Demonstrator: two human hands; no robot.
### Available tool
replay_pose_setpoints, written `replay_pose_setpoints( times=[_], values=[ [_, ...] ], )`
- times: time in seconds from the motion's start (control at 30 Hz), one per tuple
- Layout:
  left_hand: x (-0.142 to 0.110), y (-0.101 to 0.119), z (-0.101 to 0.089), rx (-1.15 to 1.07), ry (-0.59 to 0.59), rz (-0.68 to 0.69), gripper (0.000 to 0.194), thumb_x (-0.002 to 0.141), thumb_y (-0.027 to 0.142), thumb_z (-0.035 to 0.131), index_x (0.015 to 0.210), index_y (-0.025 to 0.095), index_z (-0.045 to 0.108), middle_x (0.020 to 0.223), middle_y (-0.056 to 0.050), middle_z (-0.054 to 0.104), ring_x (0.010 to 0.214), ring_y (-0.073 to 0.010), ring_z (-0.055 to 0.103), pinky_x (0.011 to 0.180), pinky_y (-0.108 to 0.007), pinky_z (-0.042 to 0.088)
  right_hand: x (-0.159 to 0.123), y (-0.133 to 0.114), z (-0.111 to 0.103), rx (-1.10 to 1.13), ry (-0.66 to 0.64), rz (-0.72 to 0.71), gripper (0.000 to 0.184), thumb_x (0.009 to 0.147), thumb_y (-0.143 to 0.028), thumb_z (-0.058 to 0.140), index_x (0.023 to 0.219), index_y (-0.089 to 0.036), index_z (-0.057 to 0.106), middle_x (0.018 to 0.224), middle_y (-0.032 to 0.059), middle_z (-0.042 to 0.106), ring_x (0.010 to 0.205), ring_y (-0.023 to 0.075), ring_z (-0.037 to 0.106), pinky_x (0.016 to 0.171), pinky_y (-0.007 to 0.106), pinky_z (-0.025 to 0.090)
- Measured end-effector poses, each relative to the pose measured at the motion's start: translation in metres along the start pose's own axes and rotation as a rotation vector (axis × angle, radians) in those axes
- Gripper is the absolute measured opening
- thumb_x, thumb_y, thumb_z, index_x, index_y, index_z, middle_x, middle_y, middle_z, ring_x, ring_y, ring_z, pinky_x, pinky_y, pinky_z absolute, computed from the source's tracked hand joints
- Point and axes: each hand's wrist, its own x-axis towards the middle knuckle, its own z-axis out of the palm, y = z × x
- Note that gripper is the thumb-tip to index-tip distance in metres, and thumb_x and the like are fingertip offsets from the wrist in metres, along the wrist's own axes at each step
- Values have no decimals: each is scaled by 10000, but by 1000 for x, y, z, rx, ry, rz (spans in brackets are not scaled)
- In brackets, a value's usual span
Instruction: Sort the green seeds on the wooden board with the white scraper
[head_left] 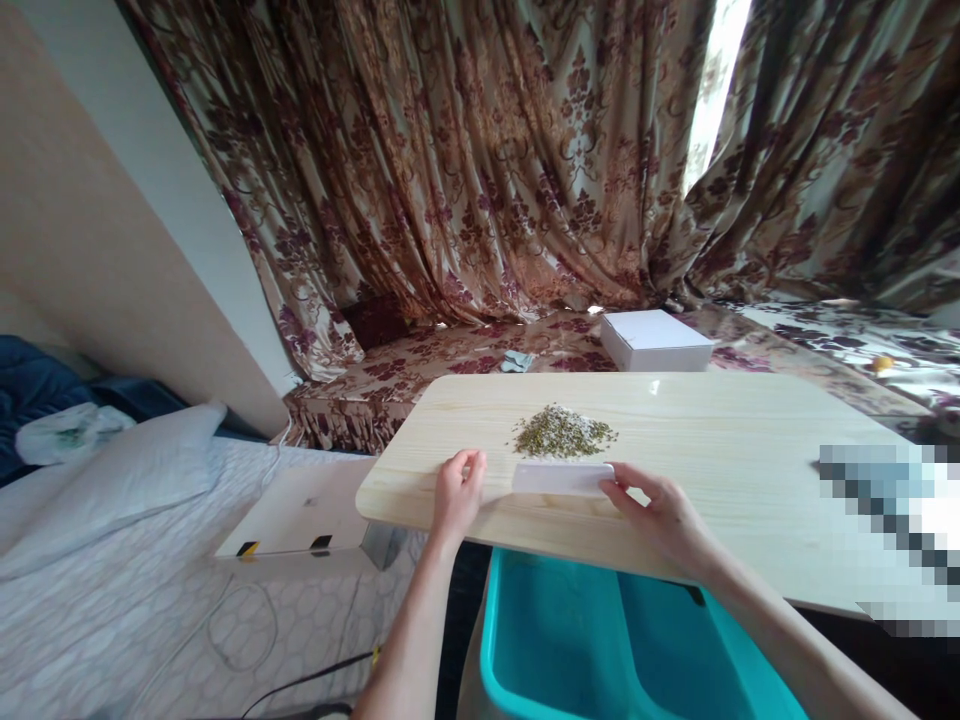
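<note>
A heap of small green grains or beans mixed with white grains [562, 432] lies on the pale wooden table [720, 450]. Just in front of it is a flat white rectangular strip [559, 478], its long side facing the heap. My right hand [660, 510] pinches the strip's right end between thumb and fingers. To the left of the strip, apart from it, my left hand [459, 490] is above the table near the front edge with fingers curled together. Whatever the left fingers may hold is hidden.
Below the table's front edge stands a turquoise divided tub [491, 640]. A white box [656, 340] rests behind the table, and a larger flat white box [300, 510] is on the bed at left. A blurred patch [892, 510] covers something at the table's right.
</note>
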Motion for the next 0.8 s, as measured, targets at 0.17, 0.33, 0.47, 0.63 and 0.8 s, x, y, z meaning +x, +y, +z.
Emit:
replay_pose_setpoints(
  times=[0.17,0.33,0.47,0.63,0.8],
  values=[
    [0,-1,0,9,-2,-13,272,909,355,536,1103,166,564,1095,-61,591,913,-183,597,788,-382,518,-14,-2,-7,13,-36,13,243,837,-395,512,765,-212,655,689,-8,675,664,174,631,598,222,493],
    [1,-5,1,30,1,-4,276,908,356,537,1106,164,562,1095,-62,591,913,-183,598,787,-384,517,-34,-11,-14,40,-70,7,183,835,-366,538,831,-238,669,791,2,713,723,183,655,622,214,508],
    [1,-8,1,48,13,11,275,908,355,538,1103,164,563,1089,-61,592,907,-181,598,783,-381,518,-42,-6,-22,62,-61,6,171,821,-371,557,810,-243,671,796,5,722,707,185,665,604,219,520],
    [1,-11,2,65,13,30,272,908,356,537,1098,163,564,1087,-61,593,908,-181,598,785,-382,517,-17,41,-46,13,296,96,247,752,-446,601,811,-224,691,740,38,732,706,237,682,631,305,552],
    [0,-11,2,67,16,49,264,908,358,536,1080,161,572,1068,-57,600,898,-178,600,784,-380,516,19,80,-68,40,273,138,230,773,-400,566,861,-230,695,842,44,747,771,246,699,705,358,565]
  ],
)
